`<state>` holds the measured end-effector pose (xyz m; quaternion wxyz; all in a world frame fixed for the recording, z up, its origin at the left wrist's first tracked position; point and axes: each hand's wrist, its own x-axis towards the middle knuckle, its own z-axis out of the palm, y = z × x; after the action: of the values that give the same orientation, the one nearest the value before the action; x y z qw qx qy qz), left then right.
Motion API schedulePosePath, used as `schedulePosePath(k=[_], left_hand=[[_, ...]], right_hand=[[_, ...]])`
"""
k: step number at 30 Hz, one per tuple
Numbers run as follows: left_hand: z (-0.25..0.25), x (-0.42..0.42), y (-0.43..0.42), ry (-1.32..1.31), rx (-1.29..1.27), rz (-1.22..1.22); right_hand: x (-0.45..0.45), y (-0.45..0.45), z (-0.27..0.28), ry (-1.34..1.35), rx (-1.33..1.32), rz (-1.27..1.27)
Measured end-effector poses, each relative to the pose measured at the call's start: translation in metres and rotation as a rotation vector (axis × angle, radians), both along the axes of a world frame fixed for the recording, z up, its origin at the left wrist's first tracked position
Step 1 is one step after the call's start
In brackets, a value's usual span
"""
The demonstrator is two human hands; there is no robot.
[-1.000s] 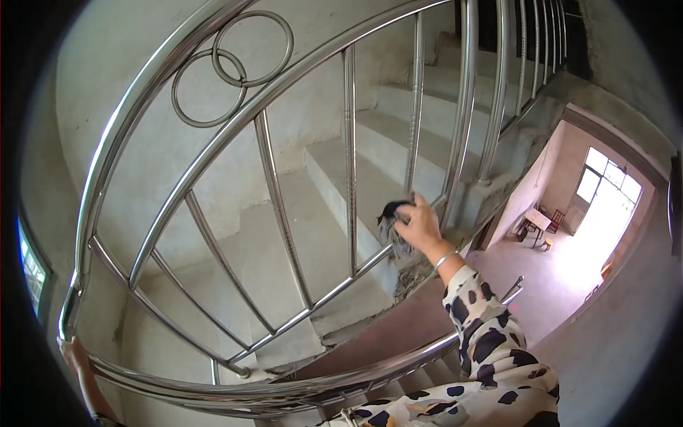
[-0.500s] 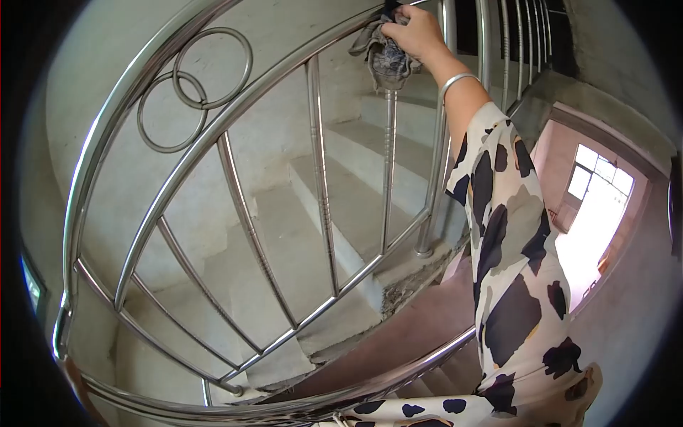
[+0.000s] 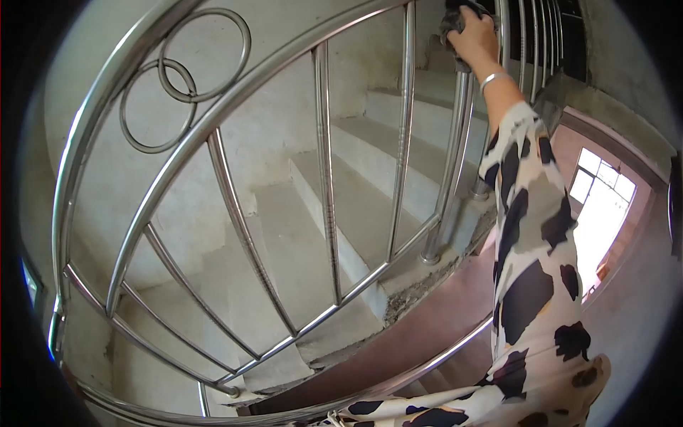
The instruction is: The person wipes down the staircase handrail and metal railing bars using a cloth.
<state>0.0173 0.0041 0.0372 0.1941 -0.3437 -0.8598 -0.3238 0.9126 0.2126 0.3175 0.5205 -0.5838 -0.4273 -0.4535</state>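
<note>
My right hand is closed on a crumpled grey-and-dark cloth at the top edge of the view. The cloth is pressed against the upper part of a shiny metal railing post, and the hand hides part of it. A light bracelet circles that wrist, and the arm in its black-and-cream patterned sleeve reaches up from the lower right. My left hand does not show.
A curved metal railing with two interlocked rings crosses the view. Behind it rise concrete stairs. A lower handrail curves beneath, above a broken stair edge. A bright doorway stands at right.
My right hand has moved right with the cloth, from the railing's sloping inner bar and a thin baluster to the thicker post. The view has shifted slightly.
</note>
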Motion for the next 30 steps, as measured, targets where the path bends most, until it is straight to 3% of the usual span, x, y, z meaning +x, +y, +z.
schedulePosePath(k=[2,9,11,13,16,18,22,24,25,29,30], left_hand=[[0.001,0.001,0.009,0.003,-0.02,-0.005],[-0.008,0.001,0.036,-0.004,-0.077,-0.037],[-0.009,0.0,0.035,-0.006,-0.087,-0.038],[-0.013,0.001,0.032,-0.015,-0.091,-0.034],[-0.02,-0.003,0.023,-0.031,-0.101,-0.027],[-0.024,-0.005,0.018,-0.042,-0.097,-0.018],[-0.017,-0.006,0.013,-0.035,-0.099,-0.006],[-0.008,-0.012,0.012,-0.023,-0.096,-0.002],[-0.006,-0.013,0.012,-0.022,-0.09,-0.001],[-0.003,-0.021,0.014,-0.023,-0.066,0.0],[-0.003,-0.023,0.013,-0.026,-0.059,0.002]], right_hand=[[0.0,0.001,-0.037,-0.215,-0.002,-0.095],[-0.014,-0.026,-0.25,-0.118,-0.15,0.122],[-0.028,-0.037,-0.316,0.007,-0.287,0.067],[-0.019,-0.04,-0.373,0.015,-0.244,0.109],[-0.022,-0.062,-0.392,0.233,-0.291,0.166],[-0.016,-0.066,-0.392,0.555,-0.313,0.543],[-0.03,-0.068,-0.346,0.572,-0.219,0.593],[-0.044,-0.05,-0.345,0.433,-0.195,0.387],[-0.056,-0.048,-0.348,0.434,-0.332,0.192],[-0.105,-0.044,-0.388,0.244,-0.323,0.157],[-0.109,-0.044,-0.406,0.434,-0.283,0.33]])
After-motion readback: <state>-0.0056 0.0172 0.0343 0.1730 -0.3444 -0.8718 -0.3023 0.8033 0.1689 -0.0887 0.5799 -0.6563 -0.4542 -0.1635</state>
